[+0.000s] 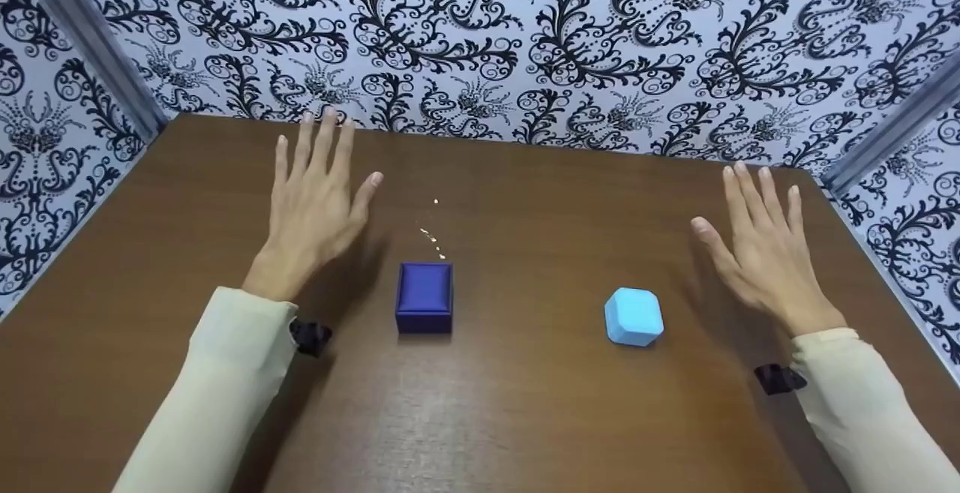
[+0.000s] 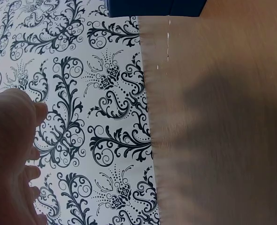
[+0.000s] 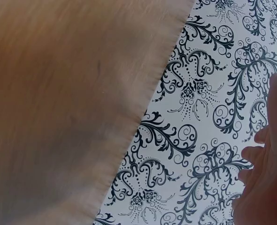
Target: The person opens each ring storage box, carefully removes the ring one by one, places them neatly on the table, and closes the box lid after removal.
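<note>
A dark blue box with a padded-looking lid point(image 1: 425, 290), like a ring box, sits closed on the brown table, right of my left hand. Further right stands a small light blue box with rounded corners point(image 1: 634, 317), nearest to my right hand. My left hand point(image 1: 311, 204) is held over the table with straight fingers and the thumb out to the side, holding nothing. Likewise, my right hand point(image 1: 769, 253) has its fingers extended and holds nothing. The left wrist view catches the lower part of the dark blue box point(image 2: 155, 7) at its top edge.
The wooden table point(image 1: 517, 418) ends at a wall with black floral patterns point(image 1: 480, 35) at the back and both sides. Grey strips point(image 1: 90, 43) run up its corners. Several pale specks or chips point(image 1: 431, 236) mark the tabletop behind the dark blue box.
</note>
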A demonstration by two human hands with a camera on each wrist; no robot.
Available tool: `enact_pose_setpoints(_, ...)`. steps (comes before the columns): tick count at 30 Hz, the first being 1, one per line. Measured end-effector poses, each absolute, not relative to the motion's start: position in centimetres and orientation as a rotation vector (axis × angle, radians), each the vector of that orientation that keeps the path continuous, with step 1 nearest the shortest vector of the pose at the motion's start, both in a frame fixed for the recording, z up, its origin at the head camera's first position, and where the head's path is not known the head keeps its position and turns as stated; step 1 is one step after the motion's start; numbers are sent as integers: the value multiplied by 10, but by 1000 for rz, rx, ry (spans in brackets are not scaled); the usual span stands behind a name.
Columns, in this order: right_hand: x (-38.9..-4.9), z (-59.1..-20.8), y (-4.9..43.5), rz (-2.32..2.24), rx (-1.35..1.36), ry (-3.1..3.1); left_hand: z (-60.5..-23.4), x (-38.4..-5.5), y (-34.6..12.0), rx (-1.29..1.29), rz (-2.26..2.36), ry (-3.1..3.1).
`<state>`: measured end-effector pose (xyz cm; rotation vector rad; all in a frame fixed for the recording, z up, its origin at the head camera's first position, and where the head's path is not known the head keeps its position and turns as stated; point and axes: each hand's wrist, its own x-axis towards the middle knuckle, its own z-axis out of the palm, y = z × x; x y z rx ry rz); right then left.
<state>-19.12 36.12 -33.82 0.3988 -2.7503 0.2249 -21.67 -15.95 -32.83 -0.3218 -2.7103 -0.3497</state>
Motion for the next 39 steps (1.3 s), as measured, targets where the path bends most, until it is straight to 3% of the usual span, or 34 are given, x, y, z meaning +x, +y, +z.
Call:
enact_pose_setpoints(14,-179,-336,349,522,394,-2620,-340,-208,-166,-403,-533,-2574)
enact_pose_setpoints(28,-159,-331,316,723,501,-2541,-360,-181,-166,-532,-1279,-2757)
enact_pose_setpoints(39,-149,-336,294,777,583,-2553,-375,-168,-160,-731,-1540,-2760)
